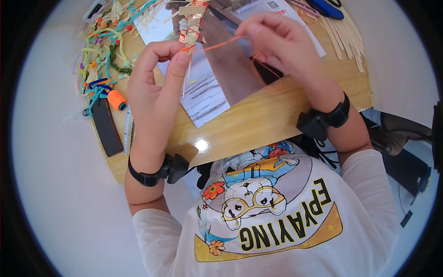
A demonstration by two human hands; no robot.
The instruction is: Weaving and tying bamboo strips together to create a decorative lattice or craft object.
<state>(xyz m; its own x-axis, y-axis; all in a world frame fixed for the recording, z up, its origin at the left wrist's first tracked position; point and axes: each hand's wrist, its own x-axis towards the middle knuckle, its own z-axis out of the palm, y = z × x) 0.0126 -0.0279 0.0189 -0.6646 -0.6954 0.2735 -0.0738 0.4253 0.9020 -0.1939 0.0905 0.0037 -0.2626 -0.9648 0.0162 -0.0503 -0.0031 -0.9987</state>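
Two hands, left (154,78) and right (281,41); one orange thread (217,45); one orange spool (116,99), left of frame; one black case (107,127); two wristbands.

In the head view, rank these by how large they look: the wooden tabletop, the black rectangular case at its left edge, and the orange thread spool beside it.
1. wooden tabletop, by far the largest.
2. black rectangular case, long and narrow.
3. orange thread spool, the smallest.
Case and spool lie side by side, so nearness hardly skews that pair.

Both forearms raised from below, left hand (154,78) with thumb and forefinger pinched together, right hand (281,44) curled, fingers (251,27) pinched shut.
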